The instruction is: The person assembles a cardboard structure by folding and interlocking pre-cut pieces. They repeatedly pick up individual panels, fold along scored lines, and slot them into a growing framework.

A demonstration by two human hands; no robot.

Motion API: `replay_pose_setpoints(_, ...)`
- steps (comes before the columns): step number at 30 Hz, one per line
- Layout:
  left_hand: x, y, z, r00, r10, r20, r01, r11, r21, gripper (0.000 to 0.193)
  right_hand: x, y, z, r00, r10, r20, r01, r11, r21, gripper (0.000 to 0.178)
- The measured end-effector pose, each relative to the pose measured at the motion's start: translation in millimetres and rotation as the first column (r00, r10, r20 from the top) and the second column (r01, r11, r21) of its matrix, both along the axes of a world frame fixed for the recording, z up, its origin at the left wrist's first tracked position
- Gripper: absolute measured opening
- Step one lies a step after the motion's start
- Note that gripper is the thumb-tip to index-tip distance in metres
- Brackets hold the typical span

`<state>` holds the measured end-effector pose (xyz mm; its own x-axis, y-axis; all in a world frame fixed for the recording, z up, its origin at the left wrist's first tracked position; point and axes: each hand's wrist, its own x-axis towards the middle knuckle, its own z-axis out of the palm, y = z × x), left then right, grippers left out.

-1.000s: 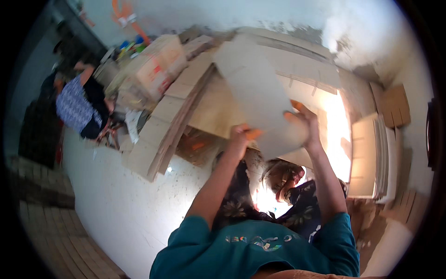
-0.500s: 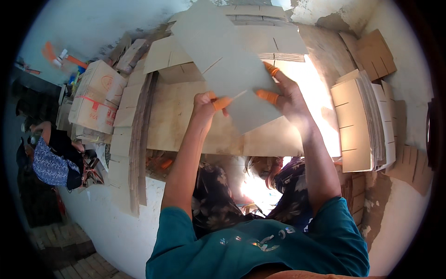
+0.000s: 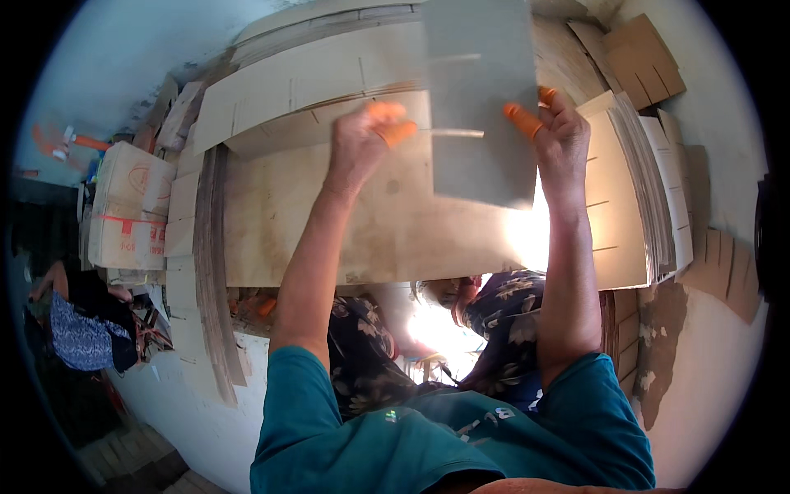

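Both my hands hold up a grey slotted cardboard sheet [image 3: 477, 90] above a work surface of flat cardboard [image 3: 329, 222]. My left hand [image 3: 362, 144] grips the sheet's left edge, with orange finger covers on the thumb and a finger. On the right edge sits my right hand [image 3: 559, 136], also wearing orange finger covers. The sheet has narrow slits cut in from its left side. My teal sleeves fill the bottom of the view.
A stack of slotted cardboard sheets [image 3: 650, 198] lies at right, and tall piles of flat cardboard [image 3: 210, 272] at left. Taped boxes [image 3: 127, 206] stand far left. Another person [image 3: 78, 329] crouches at the lower left. Brown cardboard pieces [image 3: 638, 58] lie at the upper right.
The grey sheet has moved up and to the right in the view with both hands still on it, and the view has swung leftward over the cardboard piles.
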<state>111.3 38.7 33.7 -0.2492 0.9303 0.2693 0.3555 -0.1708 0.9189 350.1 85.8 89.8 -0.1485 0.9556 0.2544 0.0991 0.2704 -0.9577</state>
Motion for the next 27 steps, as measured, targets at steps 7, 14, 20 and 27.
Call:
replay_pose_setpoints(7, -10.4, 42.2, 3.0, 0.515, 0.379, -0.769, -0.012, 0.900, 0.436, 0.050, 1.8, 3.7, 3.2, 0.920, -0.392, 0.027, 0.382, 0.908, 0.173, 0.026)
replay_pose_setpoints(14, -22.6, 77.1, -4.6, 0.276, 0.193, -0.942, 0.001, 0.980, 0.201, 0.021, 4.2, 4.8, 1.3, 0.973, -0.229, 0.014, 0.228, 0.972, 0.055, 0.021)
replay_pose_setpoints(20, -26.7, 85.1, 3.6, 0.223, 0.087, -0.971, -0.020, 0.996, 0.085, 0.011, 4.5, -5.0, 15.0, 0.981, -0.194, 0.001, 0.194, 0.979, -0.069, 0.018)
replay_pose_setpoints(27, -21.5, 71.8, 18.8, 0.269, 0.238, -0.933, 0.262, 0.914, 0.309, 0.024, -5.6, -7.6, 10.9, 0.982, -0.186, -0.022, 0.185, 0.980, -0.070, 0.017)
